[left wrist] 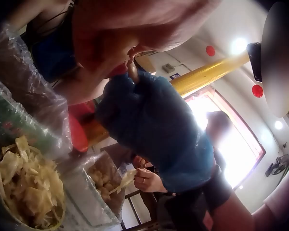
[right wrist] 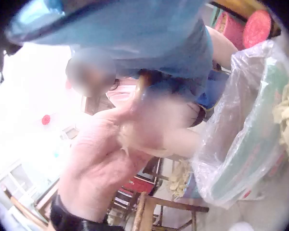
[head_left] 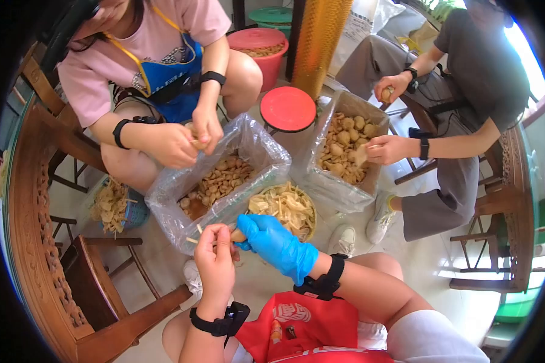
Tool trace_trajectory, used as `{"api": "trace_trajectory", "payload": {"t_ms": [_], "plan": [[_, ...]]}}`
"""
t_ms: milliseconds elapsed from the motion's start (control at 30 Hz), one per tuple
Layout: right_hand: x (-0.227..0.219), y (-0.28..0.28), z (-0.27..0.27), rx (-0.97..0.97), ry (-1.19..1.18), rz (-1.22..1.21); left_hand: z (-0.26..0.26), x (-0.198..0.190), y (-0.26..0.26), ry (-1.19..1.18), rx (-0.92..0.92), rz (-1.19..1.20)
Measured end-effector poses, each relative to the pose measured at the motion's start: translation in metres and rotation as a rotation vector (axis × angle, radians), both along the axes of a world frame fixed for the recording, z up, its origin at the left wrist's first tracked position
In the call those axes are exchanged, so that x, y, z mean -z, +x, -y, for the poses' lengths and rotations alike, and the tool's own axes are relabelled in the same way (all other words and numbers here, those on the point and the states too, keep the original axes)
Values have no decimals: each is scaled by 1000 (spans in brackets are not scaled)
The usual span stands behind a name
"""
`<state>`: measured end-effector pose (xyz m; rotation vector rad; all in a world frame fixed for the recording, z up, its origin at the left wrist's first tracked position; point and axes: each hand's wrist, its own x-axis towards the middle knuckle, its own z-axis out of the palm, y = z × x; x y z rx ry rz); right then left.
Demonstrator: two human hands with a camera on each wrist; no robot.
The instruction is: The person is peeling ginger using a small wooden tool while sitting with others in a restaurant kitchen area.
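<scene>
In the head view my bare left hand (head_left: 216, 266) has its thumb and fingers curled together, pinching a pale strip of peel (head_left: 193, 240) whose ends stick out on the left. My right hand (head_left: 277, 245), in a blue glove, grips a small brown vegetable piece (head_left: 238, 235), mostly hidden by the fingers. The hands meet at this piece. In the left wrist view, the brown end of the piece (left wrist: 132, 72) shows between glove and bare fingers. A pale strand (right wrist: 124, 138) hangs by the left palm in the right wrist view. Below the hands stands a basket of pale peelings (head_left: 283, 209).
Two plastic-lined boxes hold brown vegetable pieces, the left box (head_left: 163, 202) and the right box (head_left: 345, 199). Two people sit opposite, working with their hands. A red stool (head_left: 287, 109) stands between them. A blue basket (head_left: 136, 212) and wooden chairs (head_left: 103, 278) are at left.
</scene>
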<state>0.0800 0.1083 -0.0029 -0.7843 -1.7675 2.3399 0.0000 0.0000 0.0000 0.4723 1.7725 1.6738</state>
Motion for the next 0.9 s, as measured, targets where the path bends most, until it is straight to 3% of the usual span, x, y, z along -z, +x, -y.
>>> {"api": "trace_trajectory", "payload": {"t_ms": [67,100,167,500,600,633,700,833,900], "plan": [[1,-7,7,163,-187,104,3,-1,-4,-34,-1,-16],[5,7,-10,177,-152,122,-12,7,9,0,9,6],[13,-4,-6,78,-266,147,-4,2,0,33,-21,-2],[17,-6,-3,148,-413,157,-7,1,4,23,-40,36],[14,-8,-6,365,-344,192,-6,2,7,23,-42,48],[16,-7,-15,345,-327,193,-9,4,9,47,-33,77],[16,-11,-21,520,-131,157,1,-1,6,26,-80,78],[5,-9,-47,443,-23,113,2,1,-2,28,-60,110],[1,-5,-42,173,268,282,16,1,-3,7,-75,108]]}}
